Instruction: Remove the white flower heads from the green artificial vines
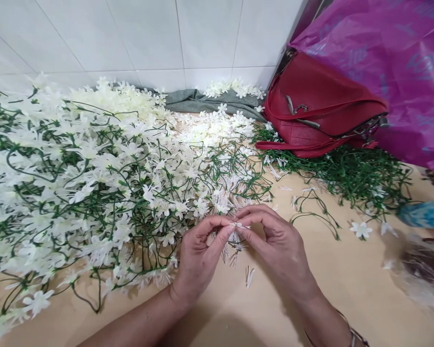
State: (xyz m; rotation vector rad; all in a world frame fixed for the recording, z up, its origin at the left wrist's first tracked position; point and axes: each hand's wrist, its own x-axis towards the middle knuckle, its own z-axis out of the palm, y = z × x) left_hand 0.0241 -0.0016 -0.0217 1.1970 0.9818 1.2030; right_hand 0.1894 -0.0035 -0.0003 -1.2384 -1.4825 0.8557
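My left hand (199, 255) and my right hand (280, 246) meet fingertip to fingertip low in the middle of the head view. Between their thumbs and index fingers they pinch a small white artificial flower piece (236, 225), mostly covered by the fingers. Thin white stamens (250, 277) lie on the tabletop just below the hands, and more are scattered behind them. To the left spreads a big heap of white artificial flowers (94, 164) on green wire-like stems. Loose white blossoms (217, 126) are piled farther back.
A red handbag (321, 96) rests at the back right on bare green stems (361, 173), beside a purple plastic bag (415, 82). Grey cloth (198, 100) lies along the tiled wall (210, 33). One blossom (360, 230) and a clear plastic bag (425, 270) are on the right.
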